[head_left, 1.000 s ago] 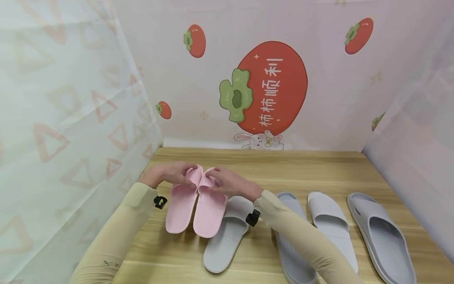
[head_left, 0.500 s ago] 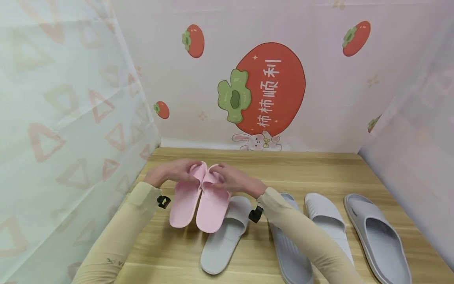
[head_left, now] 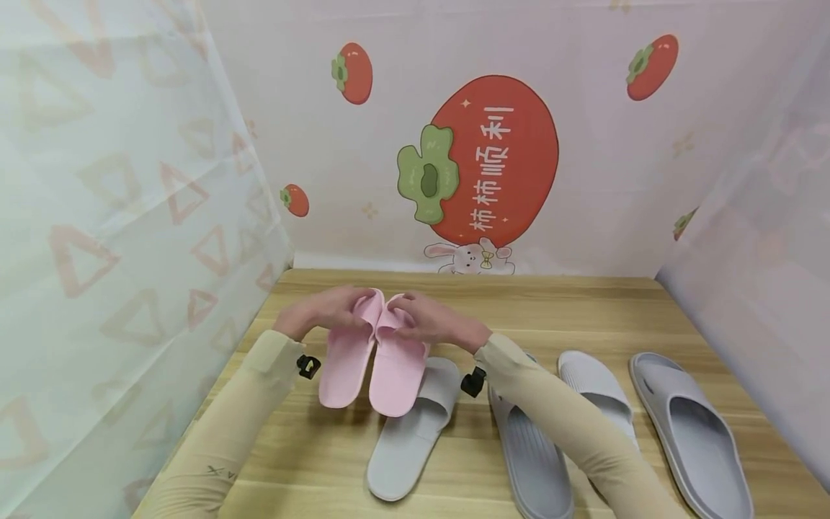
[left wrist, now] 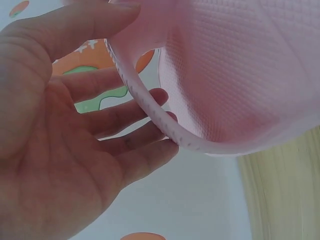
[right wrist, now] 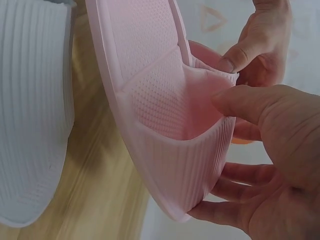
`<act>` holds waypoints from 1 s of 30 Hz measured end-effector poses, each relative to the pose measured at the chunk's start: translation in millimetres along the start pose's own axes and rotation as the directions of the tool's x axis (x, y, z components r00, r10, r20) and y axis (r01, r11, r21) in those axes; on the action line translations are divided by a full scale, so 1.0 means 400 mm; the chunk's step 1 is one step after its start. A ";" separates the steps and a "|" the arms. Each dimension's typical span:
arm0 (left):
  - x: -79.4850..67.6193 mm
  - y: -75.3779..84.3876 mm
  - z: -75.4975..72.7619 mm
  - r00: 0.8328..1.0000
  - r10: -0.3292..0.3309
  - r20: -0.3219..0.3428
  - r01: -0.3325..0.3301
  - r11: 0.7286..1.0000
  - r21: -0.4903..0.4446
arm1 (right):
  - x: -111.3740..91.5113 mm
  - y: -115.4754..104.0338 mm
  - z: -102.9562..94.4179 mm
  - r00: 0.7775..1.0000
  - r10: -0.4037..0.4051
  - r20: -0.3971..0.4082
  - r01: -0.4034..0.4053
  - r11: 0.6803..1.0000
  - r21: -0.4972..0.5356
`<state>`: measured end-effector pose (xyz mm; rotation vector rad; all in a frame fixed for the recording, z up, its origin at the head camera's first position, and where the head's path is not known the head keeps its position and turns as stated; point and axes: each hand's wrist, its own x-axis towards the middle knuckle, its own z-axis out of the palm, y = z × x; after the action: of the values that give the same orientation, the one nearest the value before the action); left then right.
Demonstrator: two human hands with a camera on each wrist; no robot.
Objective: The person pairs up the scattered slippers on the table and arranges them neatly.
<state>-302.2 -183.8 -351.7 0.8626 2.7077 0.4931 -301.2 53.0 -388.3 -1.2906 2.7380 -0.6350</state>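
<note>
Two pink slippers hang side by side over the wooden surface, the left slipper (head_left: pixel 344 367) and the right slipper (head_left: pixel 397 375), soles down and toes away from me. My left hand (head_left: pixel 329 308) grips the left one at its strap; in the left wrist view the thumb (left wrist: pixel 95 20) lies on the strap edge, the other fingers along the outside. My right hand (head_left: pixel 431 319) pinches the right one, its thumb (right wrist: pixel 240 102) inside the strap opening and fingers round the ribbed outside. Below and to the right, a light grey slipper (head_left: pixel 398 458) lies partly covered by the right pink slipper.
On the right stand a blue-grey slipper (head_left: pixel 541 468) and a pale ribbed slipper (head_left: pixel 593 378), both partly hidden by my right sleeve (head_left: pixel 570 425). A thick grey slipper (head_left: pixel 703 440) lies near the right wall. Printed cloth (head_left: pixel 363 238) rises behind the wooden surface (head_left: pixel 551 306).
Both hands have carried the pink slippers a little away from me and to the right. More of the light grey slipper's strap shows. The grip looks unchanged.
</note>
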 end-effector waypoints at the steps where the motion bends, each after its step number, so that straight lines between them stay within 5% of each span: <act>1: 0.002 0.000 0.000 1.000 0.002 -0.006 -0.002 1.000 0.008 | 0.001 0.001 -0.002 1.000 0.000 -0.001 0.000 1.000 0.006; 14: 0.023 0.011 -0.003 0.997 -0.001 -0.072 0.001 1.000 0.011 | 0.012 0.023 -0.031 1.000 -0.012 -0.019 0.011 0.999 -0.031; 30: 0.053 0.016 -0.020 0.998 -0.033 -0.053 0.032 0.999 -0.021 | 0.022 0.050 -0.044 0.999 0.039 -0.031 -0.039 0.999 0.000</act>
<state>-318.6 -168.2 -344.7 0.8105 2.7554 0.5425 -325.4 63.9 -378.7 -1.2343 2.7811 -0.6559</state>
